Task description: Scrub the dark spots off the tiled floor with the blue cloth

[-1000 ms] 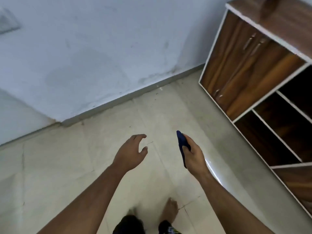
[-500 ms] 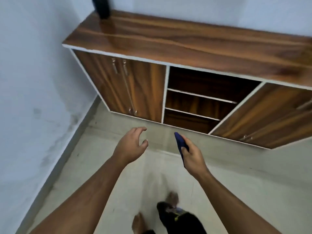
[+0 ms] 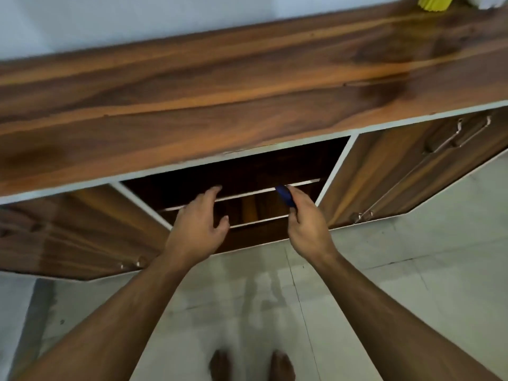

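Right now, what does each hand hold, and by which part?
Right hand grips the blue cloth by its lower end; left hand holds nothing.

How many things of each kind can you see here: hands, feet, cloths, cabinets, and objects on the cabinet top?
Hands: 2, left hand open and empty, right hand gripping the cloth
Bare feet: 2
Blue cloth: 1
Wooden cabinet: 1
Objects on the cabinet top: 2, one yellow object and one white object, both cut off by the frame edge
Total: 8

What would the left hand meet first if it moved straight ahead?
Probably the upper shelf of the cabinet: the left hand points at its white edge, open and empty. Depth is unclear.
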